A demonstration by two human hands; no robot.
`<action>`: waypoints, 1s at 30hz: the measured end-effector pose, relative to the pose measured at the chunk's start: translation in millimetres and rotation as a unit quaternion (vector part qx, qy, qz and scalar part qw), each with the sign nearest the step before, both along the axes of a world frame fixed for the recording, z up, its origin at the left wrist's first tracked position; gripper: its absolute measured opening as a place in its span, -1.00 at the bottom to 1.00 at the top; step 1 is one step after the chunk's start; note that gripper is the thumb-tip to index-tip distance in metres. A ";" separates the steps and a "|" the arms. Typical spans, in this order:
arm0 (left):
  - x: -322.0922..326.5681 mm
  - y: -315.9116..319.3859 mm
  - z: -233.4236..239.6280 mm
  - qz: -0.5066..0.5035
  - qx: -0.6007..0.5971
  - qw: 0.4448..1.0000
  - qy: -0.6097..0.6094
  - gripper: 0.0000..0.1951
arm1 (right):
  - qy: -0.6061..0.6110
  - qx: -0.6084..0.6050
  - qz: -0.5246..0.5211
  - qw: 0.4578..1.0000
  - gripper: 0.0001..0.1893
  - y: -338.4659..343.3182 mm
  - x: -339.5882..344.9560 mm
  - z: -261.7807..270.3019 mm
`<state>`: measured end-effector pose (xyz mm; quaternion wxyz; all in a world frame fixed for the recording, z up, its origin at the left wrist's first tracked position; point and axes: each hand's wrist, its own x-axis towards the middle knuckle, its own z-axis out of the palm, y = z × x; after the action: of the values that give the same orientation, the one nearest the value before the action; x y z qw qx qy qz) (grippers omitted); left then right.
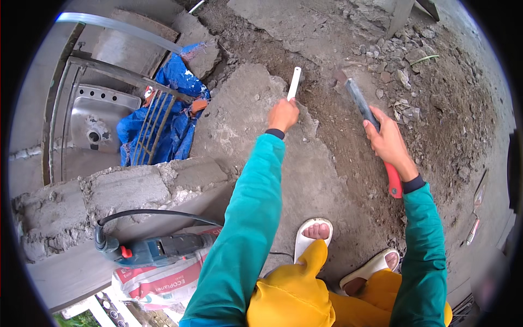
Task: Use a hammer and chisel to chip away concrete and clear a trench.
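Note:
My left hand (283,115) is closed around a flat white strip (294,83) with a small hole near its far end, held over the broken edge of a concrete slab (253,98). My right hand (386,141) grips a hammer (361,100) partway along its shaft; the red handle end shows below the wrist. The hammer's head is blurred and lies over the dug soil (322,110). Both hands are apart from each other.
At left, a block wall (126,188), power tool (155,250), cement bag (167,286), steel sink (102,118), blue tarp (175,135) and metal frame (118,73). Rubble (402,77) lies upper right; a trowel (478,200) rests at far right.

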<state>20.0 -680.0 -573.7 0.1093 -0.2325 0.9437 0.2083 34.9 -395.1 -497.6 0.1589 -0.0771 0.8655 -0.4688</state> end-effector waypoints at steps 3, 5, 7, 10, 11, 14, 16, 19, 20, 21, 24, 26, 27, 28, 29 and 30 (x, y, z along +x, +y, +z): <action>16.8 6.3 -0.8 -0.052 0.054 0.996 -0.047 -0.50 | 0.002 0.007 -0.001 1.000 -0.56 6.7 8.0 -0.3; 28.9 21.7 22.0 -0.125 0.086 0.982 -0.111 -0.55 | -0.001 0.020 -0.003 1.000 -0.61 20.1 14.7 -1.3; 50.9 33.4 50.4 -0.071 0.292 0.937 -0.175 -0.61 | -0.085 -0.003 -0.040 0.996 -0.60 24.2 18.6 12.2; 103.1 89.3 43.8 -0.060 0.275 0.956 0.078 -0.67 | -0.130 -0.024 -0.087 0.987 -0.55 14.3 30.7 2.5; 120.9 119.4 41.8 -0.059 0.281 0.947 0.143 -0.67 | -0.093 -0.008 -0.110 0.989 -0.50 12.7 37.0 -6.4; 145.1 163.1 53.7 -0.131 0.369 0.919 0.042 -0.66 | -0.051 -0.067 -0.150 0.985 -0.48 7.1 52.2 -18.4; 129.1 154.1 68.3 -0.261 0.355 0.898 -0.004 -0.65 | -0.080 -0.091 -0.175 0.977 -0.58 16.3 54.7 -15.4; 55.4 104.9 56.7 -0.239 0.255 0.933 0.088 -0.68 | -0.041 -0.061 -0.160 0.984 -0.57 41.7 65.7 -10.7; 23.4 86.9 51.7 -0.180 0.201 0.951 0.148 -0.74 | -0.019 -0.042 -0.156 0.987 -0.57 51.6 72.2 -5.4; -7.4 63.9 32.7 -0.195 0.072 0.951 0.231 -0.80 | 0.008 -0.032 -0.147 0.989 -0.57 57.3 77.0 -2.6; -77.1 9.8 -24.2 -0.240 -0.205 0.939 0.137 -0.73 | -0.028 -0.008 -0.127 0.991 -0.56 75.5 93.9 12.2; -86.5 -19.9 -59.1 -0.256 -0.271 0.920 0.125 -0.69 | -0.010 0.006 -0.111 0.994 -0.56 88.5 108.9 12.9; -90.7 -35.3 -71.8 -0.269 -0.334 0.897 0.110 -0.64 | -0.006 0.008 -0.102 0.995 -0.57 92.9 114.1 15.0; -90.0 -36.5 -79.2 -0.276 -0.366 0.883 0.104 -0.65 | -0.043 0.026 -0.087 0.995 -0.59 104.7 121.2 20.8; -96.7 -39.8 -83.0 -0.275 -0.367 0.882 0.106 -0.65 | -0.079 0.043 -0.069 0.994 -0.61 118.9 126.7 27.0; -102.5 -30.8 -83.7 -0.298 -0.343 0.890 0.033 -0.70 | -0.100 0.053 -0.062 0.992 -0.62 139.0 136.9 28.6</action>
<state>-82.5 -710.9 -657.5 0.0484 0.0436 0.9844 -0.1633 171.7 -256.0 -469.0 0.2193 0.0323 0.8720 -0.4365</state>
